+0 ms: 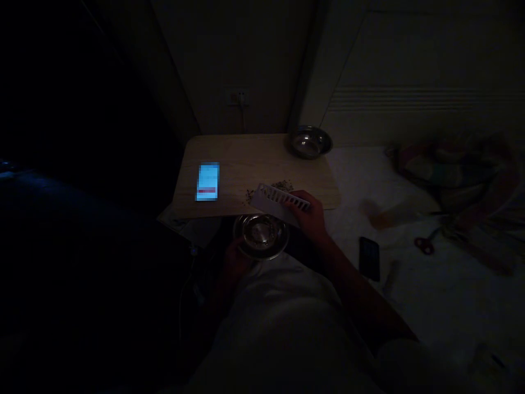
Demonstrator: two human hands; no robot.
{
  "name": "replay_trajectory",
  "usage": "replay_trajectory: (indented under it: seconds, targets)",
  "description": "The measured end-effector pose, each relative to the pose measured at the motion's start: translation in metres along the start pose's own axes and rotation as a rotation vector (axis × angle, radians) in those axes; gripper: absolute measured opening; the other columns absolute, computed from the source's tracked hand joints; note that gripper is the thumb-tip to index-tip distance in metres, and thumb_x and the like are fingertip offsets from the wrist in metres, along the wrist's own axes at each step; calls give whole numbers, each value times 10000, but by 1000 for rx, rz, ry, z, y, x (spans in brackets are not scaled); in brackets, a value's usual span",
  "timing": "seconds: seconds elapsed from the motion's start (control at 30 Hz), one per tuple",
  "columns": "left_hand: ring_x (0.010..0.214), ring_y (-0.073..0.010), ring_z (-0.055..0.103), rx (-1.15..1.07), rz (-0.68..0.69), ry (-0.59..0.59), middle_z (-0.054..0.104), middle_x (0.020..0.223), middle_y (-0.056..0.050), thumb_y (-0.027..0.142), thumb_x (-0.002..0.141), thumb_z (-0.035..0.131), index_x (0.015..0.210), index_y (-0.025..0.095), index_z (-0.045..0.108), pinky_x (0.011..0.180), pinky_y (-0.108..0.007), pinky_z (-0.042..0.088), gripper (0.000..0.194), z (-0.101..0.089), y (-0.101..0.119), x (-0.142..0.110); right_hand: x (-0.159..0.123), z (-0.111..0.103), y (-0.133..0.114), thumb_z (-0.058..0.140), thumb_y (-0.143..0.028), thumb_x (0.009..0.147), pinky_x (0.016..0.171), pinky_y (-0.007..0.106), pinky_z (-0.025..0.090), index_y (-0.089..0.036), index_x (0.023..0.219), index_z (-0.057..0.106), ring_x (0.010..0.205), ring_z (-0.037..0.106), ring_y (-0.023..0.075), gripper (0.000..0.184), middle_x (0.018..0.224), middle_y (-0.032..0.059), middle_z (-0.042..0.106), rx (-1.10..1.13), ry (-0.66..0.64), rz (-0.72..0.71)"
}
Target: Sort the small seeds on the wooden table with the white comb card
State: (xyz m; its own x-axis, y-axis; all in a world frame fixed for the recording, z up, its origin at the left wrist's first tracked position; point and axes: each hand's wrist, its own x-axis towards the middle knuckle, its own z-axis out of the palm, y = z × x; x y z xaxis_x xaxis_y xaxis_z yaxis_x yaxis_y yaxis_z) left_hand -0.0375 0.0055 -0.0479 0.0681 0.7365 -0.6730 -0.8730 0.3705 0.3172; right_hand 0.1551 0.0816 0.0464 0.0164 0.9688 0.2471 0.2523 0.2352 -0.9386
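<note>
My right hand [309, 214] is closed on a white flat plastic piece with a row of slots [273, 201]. The piece is tilted over the front edge of the small wooden table [241, 153]. Small dark bits like seeds or crumbs [283, 186] lie scattered on the tabletop behind and beside it. Below the table edge, my left hand [238, 257] grips the rim of a shiny metal bowl [262, 254] from the left, its fingers partly lost in the dark. Some small bits show inside this bowl.
A lit phone [208, 181] lies on the table's left. Another metal bowl [310, 143] stands at its back right corner. On the white bedding to the right are a dark phone [369, 258], red-handled scissors [424, 245] and a crumpled striped cloth [443, 169]. A wall socket [238, 97] holds a plug.
</note>
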Motion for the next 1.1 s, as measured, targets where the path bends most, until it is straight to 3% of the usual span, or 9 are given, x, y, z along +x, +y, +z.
replay_trajectory:
  seconds: [0.17, 0.33, 0.47, 0.67, 0.93, 1.1]
  targets:
    - [1058, -267, 636, -18, -1, -47, 718, 1049, -110, 164, 762, 576, 1134, 112, 624, 980, -417, 454, 378, -1, 1, -1, 3, 4, 1, 657, -387, 747, 646, 271, 453, -205, 860, 646, 725, 585, 161, 215, 811, 11, 662, 8, 27, -1]
    - [1026, -250, 651, -43, 7, 15, 740, 960, -86, 148, 759, 569, 1119, 125, 633, 972, -390, 459, 366, -2, 1, 3, 2, 9, 3, 642, -391, 762, 672, 278, 455, -207, 871, 647, 747, 591, 166, 214, 825, 13, 663, -31, 61, -18]
    - [1013, -249, 655, -56, 12, -8, 737, 968, -97, 192, 780, 556, 1084, 115, 648, 978, -394, 452, 327, -1, 0, 3, 1, 14, 4, 631, -385, 774, 643, 267, 447, -206, 878, 649, 719, 584, 160, 207, 816, 13, 662, -36, 47, -21]
    - [1038, -252, 641, -69, 84, -18, 735, 972, -91, 256, 793, 560, 1017, 128, 670, 983, -401, 444, 281, 3, -1, -3, 1, 16, 1, 632, -391, 772, 666, 277, 461, -207, 906, 652, 752, 601, 169, 228, 852, 23, 678, -25, 22, -8]
    - [1146, -248, 582, -96, 118, 7, 722, 1045, -59, 342, 828, 529, 1131, 195, 638, 1005, -403, 426, 354, 7, 1, -7, 0, 19, -2, 626, -380, 780, 656, 279, 466, -212, 879, 661, 745, 603, 172, 198, 843, 20, 679, -54, 7, -51]
    - [1198, -232, 544, -121, 206, -35, 708, 1089, -38, 354, 862, 493, 1152, 227, 628, 1021, -392, 412, 345, 10, 1, -10, 0, 21, -1, 632, -386, 775, 672, 288, 474, -218, 880, 663, 755, 612, 181, 201, 845, 24, 684, -65, 3, -53]
